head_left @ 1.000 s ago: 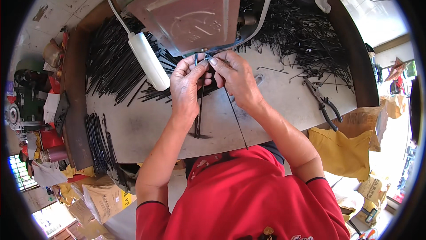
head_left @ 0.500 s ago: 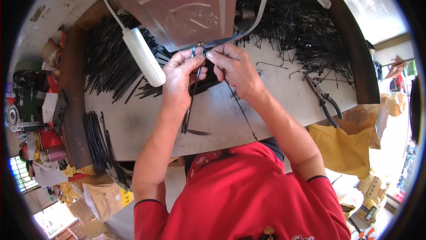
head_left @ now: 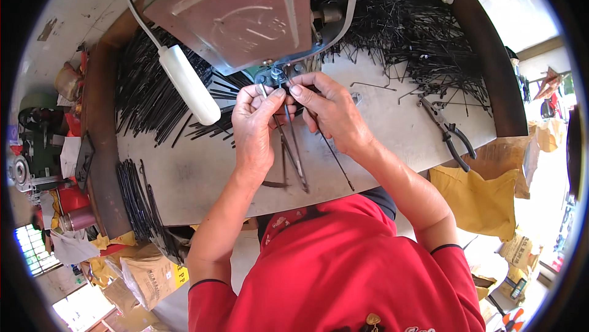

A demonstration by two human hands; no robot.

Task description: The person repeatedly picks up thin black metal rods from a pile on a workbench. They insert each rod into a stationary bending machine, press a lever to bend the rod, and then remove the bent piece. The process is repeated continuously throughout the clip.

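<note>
My left hand (head_left: 254,122) is closed, thumb against fingers, on a few dark strips (head_left: 296,154) that hang down over the table toward me. Beside it, my right hand (head_left: 336,114) pinches a thin black rod (head_left: 334,161), its lower end slanting toward the table's front edge. Both sets of fingertips meet just below the metal head (head_left: 276,74) of a machine with a reddish-brown cover (head_left: 245,19). What exactly lies between the fingertips is partly hidden.
A white bar lamp (head_left: 189,85) on a cable hangs left of the machine. Dark strips (head_left: 153,92) are heaped at left, with a smaller bundle (head_left: 138,197) nearer me. Bent black rods (head_left: 423,43) pile up at right, near pliers (head_left: 446,134) with black handles. Raised edging (head_left: 508,99) borders the table (head_left: 392,117).
Both hands have come slightly down from the machine, exposing its metal head. The strips in my left hand now fan out and swing to the right. The view has shifted a little.
</note>
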